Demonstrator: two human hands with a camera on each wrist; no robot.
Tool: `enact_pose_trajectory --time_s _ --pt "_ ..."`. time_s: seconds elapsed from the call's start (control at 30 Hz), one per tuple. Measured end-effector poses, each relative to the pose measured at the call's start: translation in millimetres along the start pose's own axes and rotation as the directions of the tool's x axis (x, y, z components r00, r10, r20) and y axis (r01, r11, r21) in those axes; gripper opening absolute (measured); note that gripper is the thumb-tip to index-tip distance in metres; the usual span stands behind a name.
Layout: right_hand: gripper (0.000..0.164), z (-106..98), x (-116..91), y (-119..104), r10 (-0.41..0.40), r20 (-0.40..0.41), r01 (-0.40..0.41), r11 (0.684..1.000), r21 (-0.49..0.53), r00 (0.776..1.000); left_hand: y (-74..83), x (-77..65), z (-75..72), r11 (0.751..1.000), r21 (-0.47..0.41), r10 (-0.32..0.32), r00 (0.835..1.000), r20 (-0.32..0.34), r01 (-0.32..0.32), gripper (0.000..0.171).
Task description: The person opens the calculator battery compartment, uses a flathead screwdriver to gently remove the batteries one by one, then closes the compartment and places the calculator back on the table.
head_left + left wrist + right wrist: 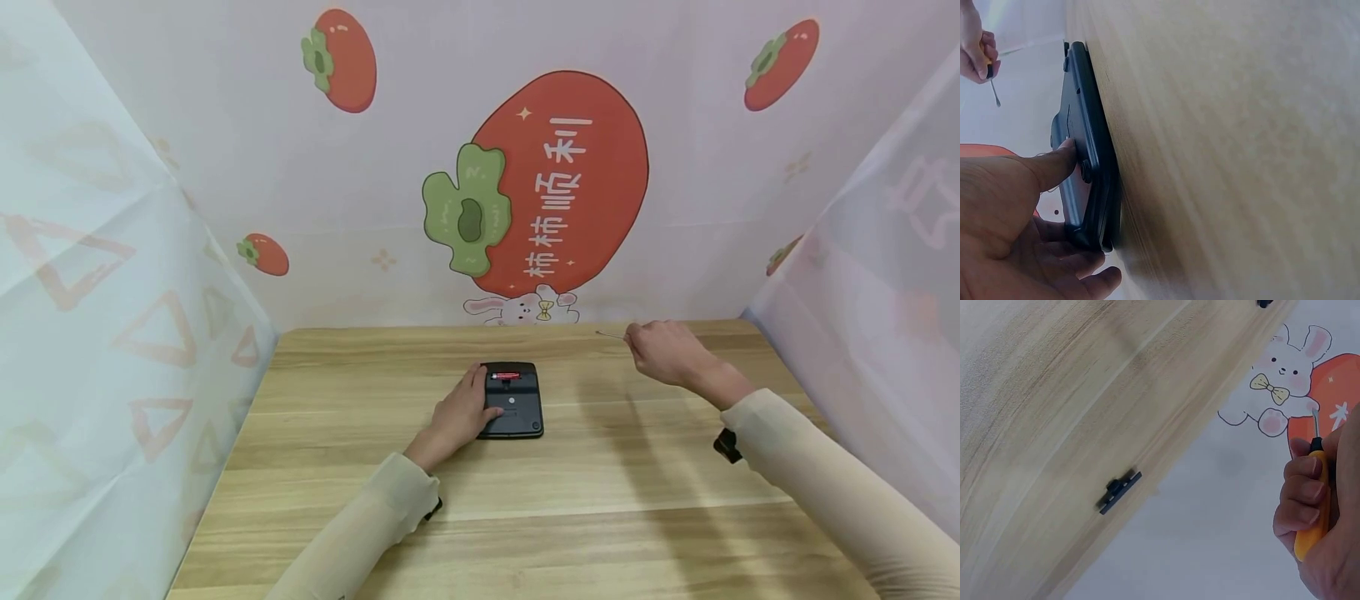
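Note:
A black calculator (517,417), back side up, lies on the wooden table, with a red battery (506,376) showing in its uncovered battery slot. My left hand (461,408) holds it by the left side, the thumb on its back and the other fingers along its edge (1094,181). Away to the right, my right hand (663,352) grips a screwdriver (1311,534) by its yellow handle, raised above the table near its back edge. The metal shaft points left in the head view, apart from the calculator.
A small black plastic piece (1120,490), shaped like a battery cover, lies near the table's back edge in the right wrist view. Behind the wooden table (570,533) hangs a printed cloth (697,208), with pale sheets on both sides.

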State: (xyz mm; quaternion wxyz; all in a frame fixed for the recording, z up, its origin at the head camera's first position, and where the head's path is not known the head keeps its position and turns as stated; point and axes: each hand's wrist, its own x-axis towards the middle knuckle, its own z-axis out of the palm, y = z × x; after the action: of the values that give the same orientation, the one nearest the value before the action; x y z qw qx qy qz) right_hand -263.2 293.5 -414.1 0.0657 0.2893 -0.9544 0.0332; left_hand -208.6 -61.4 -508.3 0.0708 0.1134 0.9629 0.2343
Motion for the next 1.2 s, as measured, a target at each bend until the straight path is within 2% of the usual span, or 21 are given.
enact_pose_trajectory --time_s 0.47,1.0,1.2 --pt "0.034 1 8 -6 -0.025 -0.005 0.025 0.999 0.031 1.0 -1.1 0.9 -0.8 1.0 0.001 -0.005 1.0 0.004 0.005 0.083" --pt "0.03 1 13 -18 -0.008 0.077 0.001 0.996 0.088 0.997 -0.8 2.4 0.2 1.0 0.001 0.0 1.0 0.018 0.0 0.084" --pt "0.033 4 16 -20 -0.027 0.093 0.019 0.996 0.084 0.995 -1.0 0.4 0.8 1.0 0.0 -0.006 1.0 0.013 0.006 0.084"
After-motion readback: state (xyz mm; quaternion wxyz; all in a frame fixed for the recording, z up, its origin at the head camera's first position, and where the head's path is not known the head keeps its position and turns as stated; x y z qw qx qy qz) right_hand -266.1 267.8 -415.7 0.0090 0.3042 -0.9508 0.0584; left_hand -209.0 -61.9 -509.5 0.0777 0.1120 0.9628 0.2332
